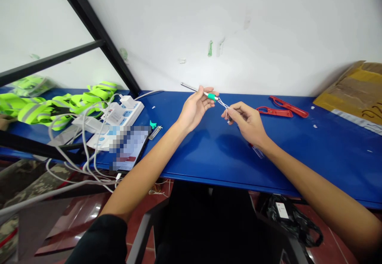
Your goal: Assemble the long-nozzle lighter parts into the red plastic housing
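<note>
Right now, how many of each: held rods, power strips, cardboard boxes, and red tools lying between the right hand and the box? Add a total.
Held rod: 1
Power strip: 1
Cardboard box: 1
Red tools: 2
Total: 5

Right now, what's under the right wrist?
On the blue tabletop, a small, partly red item pokes out past the right wrist. Whatever lies directly beneath the wrist is covered; I can't identify the item.

The rod (191, 87) is over the table (197, 156), between the power strip (133, 114) at left and the box (349, 93) at right.
</note>
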A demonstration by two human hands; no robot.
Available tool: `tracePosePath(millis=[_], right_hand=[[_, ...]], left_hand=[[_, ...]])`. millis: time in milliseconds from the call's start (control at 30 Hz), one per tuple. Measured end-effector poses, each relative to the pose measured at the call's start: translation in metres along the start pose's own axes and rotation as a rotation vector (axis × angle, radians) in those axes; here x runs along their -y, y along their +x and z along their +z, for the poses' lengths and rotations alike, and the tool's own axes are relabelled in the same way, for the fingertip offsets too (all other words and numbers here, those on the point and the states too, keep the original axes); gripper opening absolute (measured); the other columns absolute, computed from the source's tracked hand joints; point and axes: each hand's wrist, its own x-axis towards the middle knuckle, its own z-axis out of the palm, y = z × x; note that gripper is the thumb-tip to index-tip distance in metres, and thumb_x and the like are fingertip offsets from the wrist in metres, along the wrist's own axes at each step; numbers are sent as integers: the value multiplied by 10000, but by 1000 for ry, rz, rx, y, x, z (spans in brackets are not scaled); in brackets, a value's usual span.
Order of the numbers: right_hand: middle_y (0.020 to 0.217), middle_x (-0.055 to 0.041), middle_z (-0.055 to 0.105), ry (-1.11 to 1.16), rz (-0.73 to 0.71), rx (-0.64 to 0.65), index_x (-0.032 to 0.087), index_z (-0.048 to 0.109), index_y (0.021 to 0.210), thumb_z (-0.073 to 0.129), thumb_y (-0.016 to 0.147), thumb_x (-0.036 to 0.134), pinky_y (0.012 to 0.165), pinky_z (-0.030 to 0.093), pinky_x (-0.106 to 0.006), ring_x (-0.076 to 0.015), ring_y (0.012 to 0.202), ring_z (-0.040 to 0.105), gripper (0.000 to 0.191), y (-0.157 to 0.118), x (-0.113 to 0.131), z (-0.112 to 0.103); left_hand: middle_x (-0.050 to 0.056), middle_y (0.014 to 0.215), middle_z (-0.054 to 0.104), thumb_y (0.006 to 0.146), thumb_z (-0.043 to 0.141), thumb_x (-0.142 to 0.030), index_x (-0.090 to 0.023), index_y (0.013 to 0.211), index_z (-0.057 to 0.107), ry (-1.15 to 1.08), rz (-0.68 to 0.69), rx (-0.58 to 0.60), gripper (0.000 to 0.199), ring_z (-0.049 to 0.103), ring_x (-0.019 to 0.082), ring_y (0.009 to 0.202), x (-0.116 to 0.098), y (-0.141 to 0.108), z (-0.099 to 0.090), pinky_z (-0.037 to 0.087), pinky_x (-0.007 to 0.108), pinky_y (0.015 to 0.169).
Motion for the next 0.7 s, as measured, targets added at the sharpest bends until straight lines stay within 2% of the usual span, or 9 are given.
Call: tracePosePath(millis=[133, 400, 533, 700], right_hand=[[978, -43, 807, -51, -29, 35, 224, 716, 995, 648, 1048, 459, 747, 577, -317, -144, 795, 707, 251, -2, -2, -1], [988, -54, 822, -206, -121, 110, 222, 750, 1026, 655, 1036, 431, 799, 584, -356, -190, 854, 752, 230, -3, 1, -2], [976, -46, 819, -249, -138, 142, 224, 763, 1021, 632, 1041, 377, 770, 565, -340, -179, 823, 737, 203, -2, 2, -3], [973, -46, 824, -237, -122, 170, 216, 736, 1005, 615, 1045, 374, 766, 568, -321, -172, 822, 743, 203, -3, 3, -2]], left_hand=[[79, 964, 760, 1166, 410, -334, -140, 972, 709, -106, -73, -40, 406, 639, 122, 780, -3, 0, 1, 507, 258, 820], [59, 873, 737, 1165, 414, -286, -129, 936, 686, -204, -142, -52, 389, 625, 104, 704, -5, 1, 1, 508, 236, 729], [53, 869, 726, 1154, 441, -287, -136, 934, 691, -194, -152, -32, 366, 556, 91, 639, -4, 1, 1, 492, 230, 713], [58, 851, 719, 1173, 382, -315, -121, 942, 704, -205, -143, 2, 441, 547, 89, 616, -3, 0, 0, 498, 227, 700]])
